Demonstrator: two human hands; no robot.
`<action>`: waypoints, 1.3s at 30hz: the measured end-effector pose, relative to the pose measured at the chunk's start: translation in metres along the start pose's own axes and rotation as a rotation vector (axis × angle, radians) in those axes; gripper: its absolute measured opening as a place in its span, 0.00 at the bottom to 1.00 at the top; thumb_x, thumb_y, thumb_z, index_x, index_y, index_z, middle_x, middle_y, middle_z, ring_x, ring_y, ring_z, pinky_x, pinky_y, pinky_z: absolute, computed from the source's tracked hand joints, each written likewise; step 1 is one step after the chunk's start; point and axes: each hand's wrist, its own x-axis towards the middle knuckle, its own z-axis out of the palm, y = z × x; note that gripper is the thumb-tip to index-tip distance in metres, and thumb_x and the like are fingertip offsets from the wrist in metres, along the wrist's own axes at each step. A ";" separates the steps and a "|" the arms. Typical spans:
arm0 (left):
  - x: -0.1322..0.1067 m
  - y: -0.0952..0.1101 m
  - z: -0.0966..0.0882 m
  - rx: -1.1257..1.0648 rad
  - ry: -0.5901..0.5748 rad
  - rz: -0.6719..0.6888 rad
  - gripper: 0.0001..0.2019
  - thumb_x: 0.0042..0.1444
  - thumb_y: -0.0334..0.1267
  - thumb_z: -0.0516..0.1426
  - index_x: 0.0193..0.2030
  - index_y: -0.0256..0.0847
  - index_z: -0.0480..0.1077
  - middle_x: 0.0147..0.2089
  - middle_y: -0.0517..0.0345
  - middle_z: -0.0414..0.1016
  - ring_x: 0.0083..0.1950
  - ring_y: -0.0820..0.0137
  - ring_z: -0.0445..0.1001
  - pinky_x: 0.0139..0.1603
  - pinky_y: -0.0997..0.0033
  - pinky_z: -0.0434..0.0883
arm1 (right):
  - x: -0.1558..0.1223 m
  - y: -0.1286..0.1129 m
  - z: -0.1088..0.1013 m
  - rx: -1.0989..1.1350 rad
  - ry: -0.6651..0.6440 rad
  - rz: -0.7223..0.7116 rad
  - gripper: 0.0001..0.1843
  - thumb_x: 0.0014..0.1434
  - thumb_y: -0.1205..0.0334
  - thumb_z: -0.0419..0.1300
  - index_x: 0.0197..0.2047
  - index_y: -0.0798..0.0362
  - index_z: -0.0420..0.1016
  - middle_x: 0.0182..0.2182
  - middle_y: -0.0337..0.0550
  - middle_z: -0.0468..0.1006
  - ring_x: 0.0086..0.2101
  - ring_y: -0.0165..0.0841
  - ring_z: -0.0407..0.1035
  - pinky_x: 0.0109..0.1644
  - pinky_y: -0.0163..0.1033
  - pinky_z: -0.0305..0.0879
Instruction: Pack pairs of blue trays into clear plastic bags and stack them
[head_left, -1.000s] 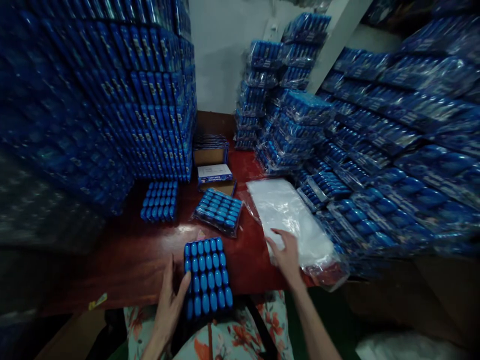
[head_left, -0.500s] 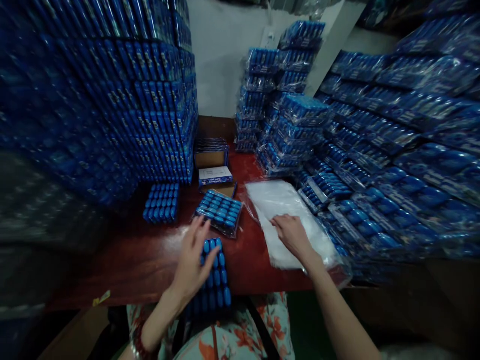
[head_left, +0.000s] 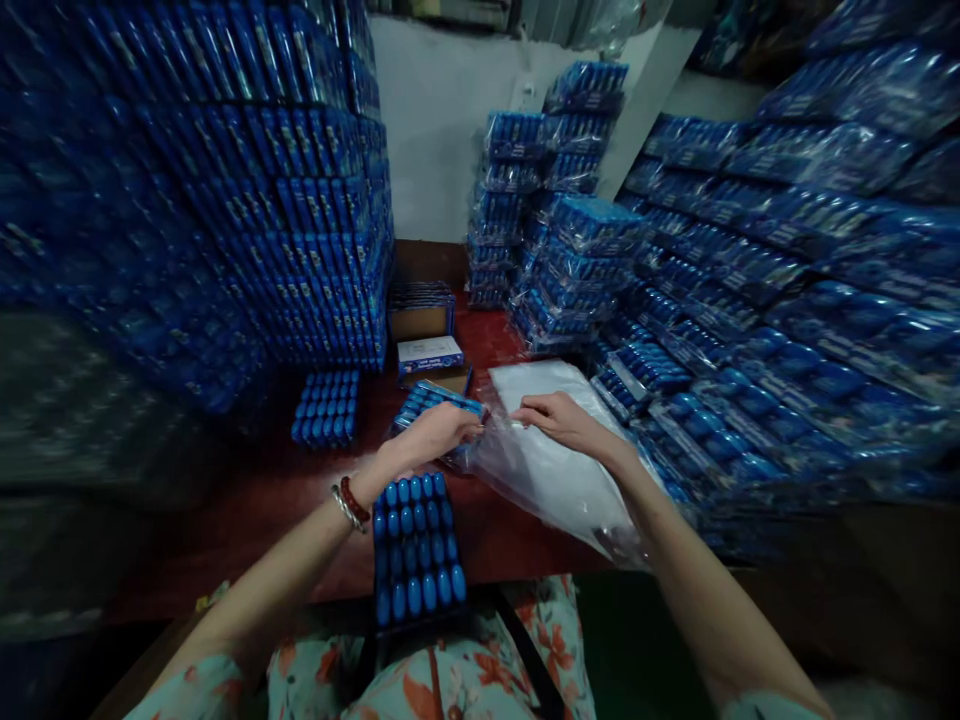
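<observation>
Both hands grip the edge of a clear plastic bag (head_left: 517,480), lifted partly off the pile of bags. My left hand (head_left: 446,430) is closed on one side of its mouth; my right hand (head_left: 559,418) pinches the other side. Under the bag lies the stack of flat plastic bags (head_left: 585,385). Behind my left hand, a wrapped pack of blue bottle-shaped pieces (head_left: 424,398) is partly hidden. Close to my body, an unwrapped block of blue rounded pieces (head_left: 418,545) sits in rows at the table's front edge.
Another blue block (head_left: 325,408) stands at the left on the red table (head_left: 277,520). Small cardboard boxes (head_left: 429,354) are at the back. A tall wall of blue packs (head_left: 300,220) rises at left; wrapped packs (head_left: 585,230) are piled behind and along the right (head_left: 750,370).
My left hand has moved right from above the near blue block to the bag. My right hand has shifted left and drawn up the bag's edge.
</observation>
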 end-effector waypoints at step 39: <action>-0.057 0.062 -0.057 0.003 0.316 0.211 0.08 0.57 0.33 0.54 0.31 0.40 0.74 0.30 0.61 0.77 0.31 0.75 0.74 0.35 0.80 0.68 | -0.023 -0.095 -0.008 0.130 0.155 -0.389 0.31 0.56 0.45 0.58 0.57 0.54 0.64 0.49 0.50 0.72 0.49 0.40 0.65 0.53 0.45 0.59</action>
